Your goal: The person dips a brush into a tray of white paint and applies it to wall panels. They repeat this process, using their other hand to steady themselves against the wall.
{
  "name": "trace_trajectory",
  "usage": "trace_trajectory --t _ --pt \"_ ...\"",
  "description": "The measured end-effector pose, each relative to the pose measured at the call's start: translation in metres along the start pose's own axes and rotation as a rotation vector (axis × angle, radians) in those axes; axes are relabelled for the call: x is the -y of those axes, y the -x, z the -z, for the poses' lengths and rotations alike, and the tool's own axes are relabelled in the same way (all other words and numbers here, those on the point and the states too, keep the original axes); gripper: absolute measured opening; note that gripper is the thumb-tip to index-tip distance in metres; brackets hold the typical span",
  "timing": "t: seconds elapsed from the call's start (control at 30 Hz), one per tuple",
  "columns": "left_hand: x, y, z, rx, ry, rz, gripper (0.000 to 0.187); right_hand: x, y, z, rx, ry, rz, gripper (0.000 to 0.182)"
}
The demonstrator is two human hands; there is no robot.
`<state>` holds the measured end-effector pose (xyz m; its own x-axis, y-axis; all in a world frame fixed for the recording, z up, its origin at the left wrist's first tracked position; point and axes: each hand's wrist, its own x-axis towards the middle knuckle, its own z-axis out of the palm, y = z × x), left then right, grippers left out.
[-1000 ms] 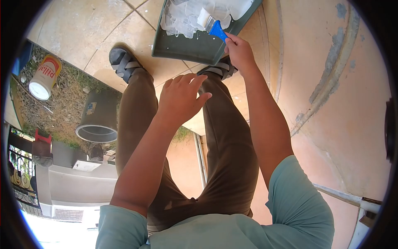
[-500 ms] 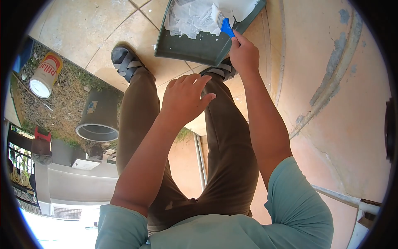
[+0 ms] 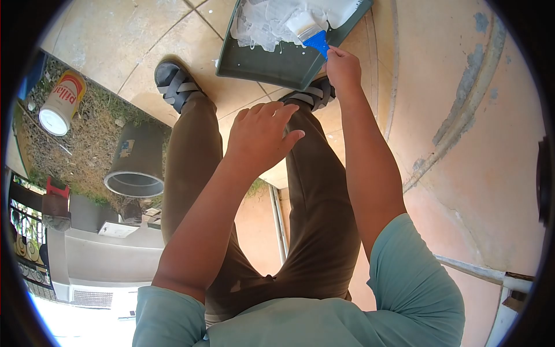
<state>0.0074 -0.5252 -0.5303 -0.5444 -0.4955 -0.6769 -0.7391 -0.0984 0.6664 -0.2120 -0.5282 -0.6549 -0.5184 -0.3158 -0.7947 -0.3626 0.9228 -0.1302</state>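
Note:
My right hand [image 3: 343,70] is closed round the blue handle of a paintbrush [image 3: 317,42]. The brush's wide head, coated in white, rests in the white paint [image 3: 270,23] spread over the upper part of a dark grey paint tray [image 3: 266,65]. The tray sits on the tiles near my feet, its lower end bare of paint. My left hand [image 3: 261,134] holds nothing; its fingers are loosely stretched and the thumb is apart. It hovers between my knees and the tray, with my trouser leg behind it.
Pale floor tiles [image 3: 167,43] lie under my sandals [image 3: 178,84]. To the left, on gravel and grass, are a white, red and yellow paint can [image 3: 62,103] and a grey bucket [image 3: 136,159]. A wall [image 3: 462,191] with peeling patches rises on the right.
The brush has turned so its broad face shows, and its head lies slightly lower in the paint. My right hand has shifted slightly with it. My left hand stays nearly in place.

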Motion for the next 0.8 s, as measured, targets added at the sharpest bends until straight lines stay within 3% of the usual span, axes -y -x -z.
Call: trace_trajectory --t 0.13,0.2,0.23,0.3,0.33,0.4,0.5,0.67,0.8 --pt "0.003 0.002 -0.003 -0.03 -0.004 -0.029 0.044 -0.006 0.008 0.001 0.027 -0.228 -0.144 0.032" --pt "0.001 0.002 0.001 -0.008 0.0 -0.016 0.044 -0.009 0.013 0.008 -0.064 0.072 0.108 0.034" --pt "0.0 0.002 0.001 0.013 0.005 -0.006 0.044 -0.011 0.016 0.009 -0.06 0.074 0.109 0.034" --pt "-0.001 0.003 0.001 0.006 0.003 -0.009 0.044 0.011 0.031 0.015 -0.263 0.317 0.362 0.035" --pt "-0.001 0.003 0.0 0.0 -0.001 -0.017 0.044 0.015 0.032 0.011 -0.265 0.317 0.364 0.035" --pt "0.0 0.005 -0.004 -0.019 -0.016 -0.035 0.044 0.024 0.034 0.004 -0.246 0.611 0.327 0.035" --pt "0.001 0.005 -0.004 -0.022 -0.031 -0.049 0.043 0.017 0.042 -0.011 -0.134 0.679 0.295 0.035" --pt "0.006 0.009 -0.009 -0.025 -0.022 -0.033 0.041 -0.003 0.068 -0.006 -0.064 0.658 0.292 0.037" --pt "0.038 0.031 -0.022 -0.037 -0.051 0.013 0.038 -0.018 0.091 0.021 -0.047 0.412 0.233 0.033"
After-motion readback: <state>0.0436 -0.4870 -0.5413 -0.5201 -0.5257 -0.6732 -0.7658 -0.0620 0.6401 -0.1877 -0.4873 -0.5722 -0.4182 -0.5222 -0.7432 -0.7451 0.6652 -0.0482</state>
